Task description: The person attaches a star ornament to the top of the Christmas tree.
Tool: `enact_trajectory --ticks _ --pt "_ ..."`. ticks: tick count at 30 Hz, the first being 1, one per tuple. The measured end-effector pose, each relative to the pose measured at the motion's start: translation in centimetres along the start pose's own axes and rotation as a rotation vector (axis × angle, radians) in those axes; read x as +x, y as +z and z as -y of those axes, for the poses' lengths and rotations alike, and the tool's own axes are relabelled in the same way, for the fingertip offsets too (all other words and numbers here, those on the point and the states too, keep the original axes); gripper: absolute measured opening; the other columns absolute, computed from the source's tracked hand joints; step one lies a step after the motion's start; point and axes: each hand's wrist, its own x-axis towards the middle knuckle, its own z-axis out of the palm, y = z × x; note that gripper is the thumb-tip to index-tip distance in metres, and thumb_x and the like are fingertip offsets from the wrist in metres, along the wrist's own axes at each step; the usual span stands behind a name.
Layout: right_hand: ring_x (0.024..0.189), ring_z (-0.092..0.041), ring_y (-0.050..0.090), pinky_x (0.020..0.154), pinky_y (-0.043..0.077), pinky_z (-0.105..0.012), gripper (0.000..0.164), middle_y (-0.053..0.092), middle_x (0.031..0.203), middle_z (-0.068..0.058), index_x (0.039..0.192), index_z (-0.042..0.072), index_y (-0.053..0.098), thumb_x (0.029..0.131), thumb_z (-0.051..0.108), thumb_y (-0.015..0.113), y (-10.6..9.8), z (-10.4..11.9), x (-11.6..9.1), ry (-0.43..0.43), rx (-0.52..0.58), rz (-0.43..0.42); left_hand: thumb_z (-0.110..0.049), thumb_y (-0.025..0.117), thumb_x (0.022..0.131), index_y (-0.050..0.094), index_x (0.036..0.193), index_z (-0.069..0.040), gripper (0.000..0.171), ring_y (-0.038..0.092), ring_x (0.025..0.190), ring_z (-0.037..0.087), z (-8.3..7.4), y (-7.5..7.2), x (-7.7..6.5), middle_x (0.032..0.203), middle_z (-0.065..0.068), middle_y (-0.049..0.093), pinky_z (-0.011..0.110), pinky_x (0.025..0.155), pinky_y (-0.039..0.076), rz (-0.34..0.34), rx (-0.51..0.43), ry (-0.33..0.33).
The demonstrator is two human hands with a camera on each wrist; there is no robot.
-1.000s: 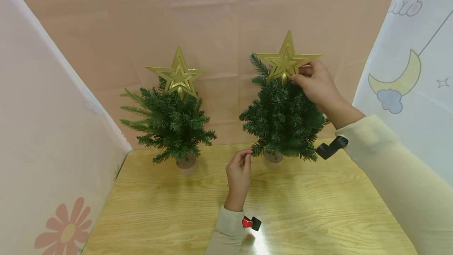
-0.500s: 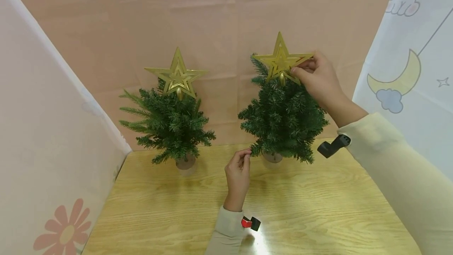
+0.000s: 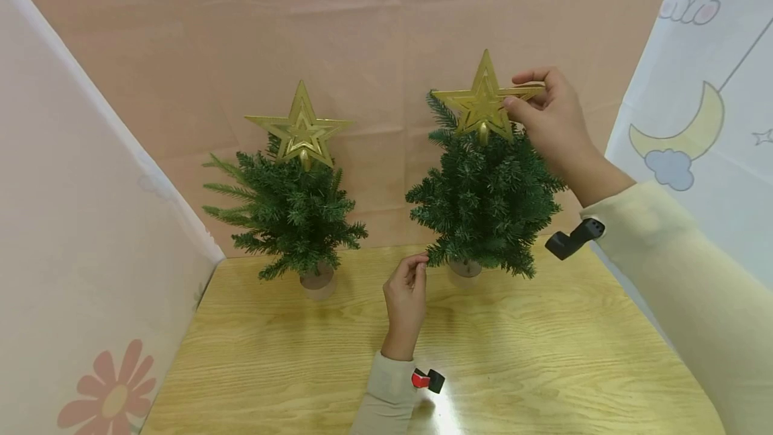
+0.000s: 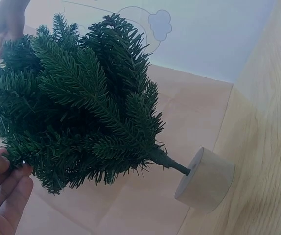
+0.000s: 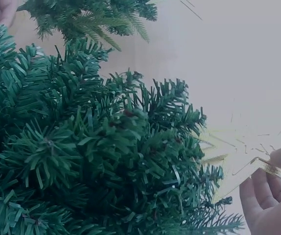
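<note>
A gold star tree topper [image 3: 485,105] stands at the top of the right small Christmas tree [image 3: 483,200]. My right hand [image 3: 552,116] pinches the star's right point between thumb and fingers, its index finger raised above the point. In the right wrist view the star [image 5: 258,164] looks pale and washed out. Low at the tree's left side, my left hand [image 3: 406,291] pinches the tip of a branch [image 3: 439,255]. The left wrist view shows those fingertips at the branch end, with the tree's round wooden base [image 4: 206,181] to the right.
A second small Christmas tree [image 3: 296,213] with its own gold star [image 3: 301,129] stands to the left on the wooden table [image 3: 290,368]. Behind both trees hangs a pinkish cloth [image 3: 362,19]. Printed white cloths flank the table, one with a moon [image 3: 688,126].
The star tipped left, then came back right and slightly up. My right hand has shifted its hold outward along the star's right point. The left hand stays in place.
</note>
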Motion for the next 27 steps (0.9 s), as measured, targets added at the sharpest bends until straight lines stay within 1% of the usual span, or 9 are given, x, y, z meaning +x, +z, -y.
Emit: enact_trajectory --ticks 2,6,8,11,15,18,23,25,27 --pt "0.107 -0.020 0.058 0.083 0.052 -0.018 0.031 0.055 0.116 -0.006 0.126 0.014 0.049 0.097 0.010 0.060 -0.2 -0.1 0.2 0.021 0.043 -0.002 -0.009 0.058 0.099 0.068 0.106 -0.007 0.013 0.069 0.097 0.017 0.0 0.0 0.0 0.109 0.005 0.070 0.026 0.079 0.058 0.005 -0.001 -0.009" --pt "0.110 -0.022 0.057 0.091 0.051 -0.023 0.029 0.052 0.115 -0.006 0.127 0.016 0.049 0.099 0.010 0.055 -0.7 -0.4 0.5 0.064 0.075 0.003 -0.010 0.057 0.100 0.068 0.106 -0.007 0.014 0.068 0.099 0.016 -0.1 -0.1 0.0 0.110 0.003 0.070 0.026 0.081 0.057 0.011 -0.004 -0.029" --pt "0.109 -0.021 0.058 0.096 0.049 -0.026 0.025 0.051 0.116 -0.005 0.124 0.015 0.050 0.100 0.009 0.053 -0.9 -0.5 0.7 0.090 0.109 0.010 -0.010 0.056 0.100 0.068 0.107 -0.007 0.014 0.068 0.099 0.016 -0.1 -0.1 0.0 0.111 0.004 0.070 0.027 0.081 0.057 0.011 -0.003 -0.030" --pt "0.105 -0.017 0.059 0.098 0.048 -0.027 0.019 0.051 0.116 -0.004 0.118 0.012 0.052 0.100 0.006 0.052 -1.1 -0.6 1.0 0.123 0.169 0.024 -0.010 0.056 0.100 0.068 0.107 -0.006 0.014 0.068 0.099 0.016 -0.1 -0.1 0.0 0.111 0.005 0.070 0.027 0.082 0.057 0.008 0.003 -0.027" --pt "0.102 -0.015 0.060 0.097 0.048 -0.026 0.016 0.052 0.117 -0.004 0.115 0.009 0.053 0.100 0.004 0.051 -1.5 -0.7 1.3 0.157 0.254 0.059 -0.009 0.056 0.099 0.068 0.106 -0.005 0.014 0.069 0.099 0.017 -0.2 -0.1 0.0 0.110 0.006 0.070 0.027 0.081 0.057 0.008 0.003 -0.022" --pt "0.103 -0.015 0.060 0.092 0.050 -0.024 0.016 0.051 0.117 -0.005 0.116 0.007 0.051 0.100 0.004 0.051 -1.9 -0.9 1.4 0.168 0.313 0.094 -0.008 0.057 0.099 0.068 0.106 -0.003 0.014 0.069 0.099 0.018 -0.2 -0.1 0.1 0.110 0.007 0.070 0.027 0.081 0.057 0.011 0.000 -0.021" --pt "0.101 -0.017 0.062 0.085 0.054 -0.022 0.015 0.056 0.115 -0.008 0.113 0.003 0.049 0.099 0.001 0.053 -2.5 -1.2 1.5 0.187 0.458 0.126 -0.007 0.057 0.099 0.067 0.106 -0.003 0.013 0.069 0.100 0.018 -0.2 -0.1 0.1 0.110 0.008 0.070 0.026 0.081 0.057 0.013 0.002 -0.019" --pt "0.100 -0.017 0.063 0.084 0.054 -0.022 0.015 0.057 0.114 -0.008 0.112 0.002 0.048 0.098 0.001 0.053 -2.6 -1.3 1.5 0.185 0.475 0.138 -0.007 0.056 0.099 0.067 0.106 -0.003 0.014 0.068 0.100 0.019 -0.2 -0.1 0.0 0.110 0.009 0.070 0.026 0.082 0.056 0.013 0.003 -0.016" --pt "0.100 -0.016 0.063 0.084 0.054 -0.022 0.014 0.057 0.114 -0.008 0.112 0.002 0.049 0.099 0.001 0.053 -2.7 -1.4 1.5 0.167 0.450 0.151 -0.002 0.055 0.098 0.066 0.106 0.000 0.013 0.069 0.100 0.022 -1.1 -0.3 0.2 0.109 0.013 0.069 0.028 0.082 0.057 0.012 0.010 -0.023"
